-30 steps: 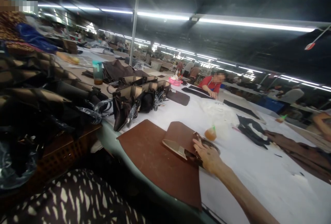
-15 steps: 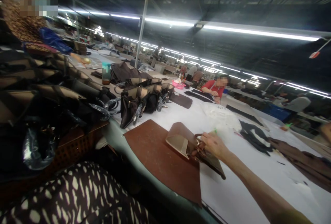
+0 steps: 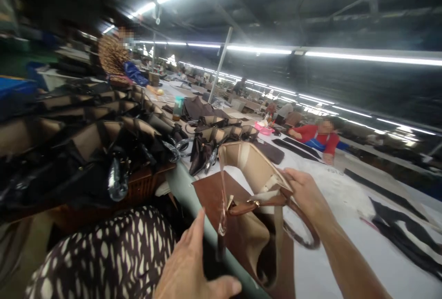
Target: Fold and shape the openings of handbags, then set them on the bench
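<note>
A brown handbag with a beige lining (image 3: 253, 158) is held up over the table, its mouth gaping and tilted toward me. My right hand (image 3: 305, 193) grips its top edge at the right side, beside a looped handle in clear wrap (image 3: 309, 239). My left hand (image 3: 193, 264) is low in the middle of the view, thumb and fingers apart, touching nothing I can see. Below the bag lies a reddish-brown sheet (image 3: 207, 193) at the near edge of the table; the bag covers part of it.
Several dark handbags (image 3: 96, 140) are packed at the left, and more (image 3: 207, 142) stand on the white table (image 3: 345, 262). A cup with a teal top (image 3: 178, 108) and a pink basket (image 3: 264, 128) are farther back. A person in red (image 3: 317, 137) sits across the table.
The handbag has come up off the sheet toward me and turned so its lining shows. My left hand has entered the view from below. The camera has swung left.
</note>
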The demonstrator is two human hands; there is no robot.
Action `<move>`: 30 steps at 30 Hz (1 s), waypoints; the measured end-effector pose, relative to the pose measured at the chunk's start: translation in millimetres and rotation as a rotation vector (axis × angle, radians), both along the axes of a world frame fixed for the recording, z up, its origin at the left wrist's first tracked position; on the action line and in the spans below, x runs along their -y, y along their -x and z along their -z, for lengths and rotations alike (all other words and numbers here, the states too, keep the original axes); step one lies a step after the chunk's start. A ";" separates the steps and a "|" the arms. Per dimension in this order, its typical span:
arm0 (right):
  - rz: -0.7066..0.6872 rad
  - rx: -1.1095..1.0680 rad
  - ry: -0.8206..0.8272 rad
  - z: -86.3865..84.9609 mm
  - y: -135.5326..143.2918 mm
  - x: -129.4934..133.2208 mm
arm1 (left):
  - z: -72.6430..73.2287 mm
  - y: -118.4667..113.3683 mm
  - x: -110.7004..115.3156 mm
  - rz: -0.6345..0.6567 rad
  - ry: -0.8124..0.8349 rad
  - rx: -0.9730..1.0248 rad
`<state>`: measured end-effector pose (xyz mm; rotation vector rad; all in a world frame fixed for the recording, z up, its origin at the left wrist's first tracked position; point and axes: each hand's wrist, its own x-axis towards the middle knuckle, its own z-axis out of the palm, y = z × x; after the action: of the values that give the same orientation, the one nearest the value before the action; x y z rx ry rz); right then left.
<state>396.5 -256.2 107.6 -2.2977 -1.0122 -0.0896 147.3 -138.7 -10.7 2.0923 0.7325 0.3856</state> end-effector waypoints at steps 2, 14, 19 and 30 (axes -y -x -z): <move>-0.107 -0.184 -0.096 4.1 19.2 -19.6 | -10.2 -6.9 -4.6 -0.069 -0.015 -0.003; -0.669 -0.628 0.011 28.3 94.7 -103.9 | -55.9 122.3 -36.0 -0.359 -0.057 -0.230; -0.881 -0.684 0.188 68.4 136.9 -143.3 | -36.1 164.7 -2.8 -0.663 0.018 -0.195; -1.301 -0.506 0.245 112.1 202.0 -226.5 | -28.0 201.3 -1.9 -0.823 0.168 -0.314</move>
<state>194.5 -29.8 -4.5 -1.2936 -2.0246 1.1032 -54.0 -136.8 17.2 1.6251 1.7519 0.4140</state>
